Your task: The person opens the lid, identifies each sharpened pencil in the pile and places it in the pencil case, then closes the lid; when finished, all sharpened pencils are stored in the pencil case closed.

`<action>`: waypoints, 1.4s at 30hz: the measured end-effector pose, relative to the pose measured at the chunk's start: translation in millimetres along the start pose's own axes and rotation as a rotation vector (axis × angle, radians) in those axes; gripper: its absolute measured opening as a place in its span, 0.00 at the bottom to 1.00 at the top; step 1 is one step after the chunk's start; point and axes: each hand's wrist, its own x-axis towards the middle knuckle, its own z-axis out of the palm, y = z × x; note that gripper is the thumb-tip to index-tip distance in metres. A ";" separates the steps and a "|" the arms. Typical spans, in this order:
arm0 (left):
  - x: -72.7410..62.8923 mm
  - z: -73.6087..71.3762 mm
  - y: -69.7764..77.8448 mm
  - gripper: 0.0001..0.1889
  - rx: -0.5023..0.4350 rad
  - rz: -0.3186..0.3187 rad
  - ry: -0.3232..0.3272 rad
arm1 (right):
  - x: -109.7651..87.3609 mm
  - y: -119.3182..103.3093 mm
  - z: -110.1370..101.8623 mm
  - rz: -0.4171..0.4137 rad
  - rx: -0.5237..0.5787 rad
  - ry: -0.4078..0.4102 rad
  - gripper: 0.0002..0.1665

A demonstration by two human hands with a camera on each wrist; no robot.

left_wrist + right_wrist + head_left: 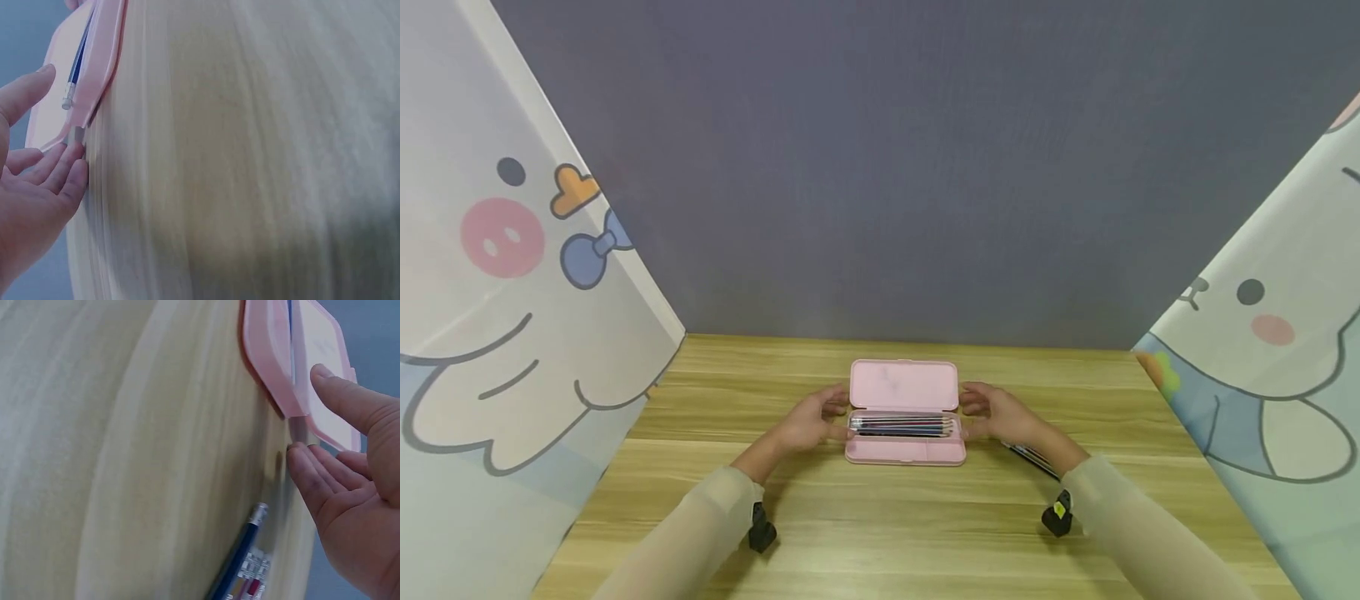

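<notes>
A pink pencil case (887, 451) lies open on the table, its lid (904, 384) tipped back away from the person. Several pencils (902, 427) lie side by side in its rear compartment, tips toward the right; the front compartments hold nothing visible. At the case's left end is my left hand (811, 419), fingers spread and loosely bent, thumb by the pencils' eraser ends. My right hand (1006, 415) mirrors it at the right end, thumb apart from the fingers. In the right wrist view its fingertips (297, 450) are beside the case's corner, with nothing gripped.
More pencils, one dark blue (236, 562), lie on the wood-grain table (880, 525) under the right wrist. A dark grey panel (910, 175) rises behind the table, and cartoon-printed panels (550, 333) flank it. Small black devices (762, 531) are strapped at both wrists.
</notes>
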 end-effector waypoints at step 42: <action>-27.0 0.6 1.5 0.26 0.051 0.034 0.015 | -21.8 -0.4 8.6 -0.123 -0.211 0.002 0.34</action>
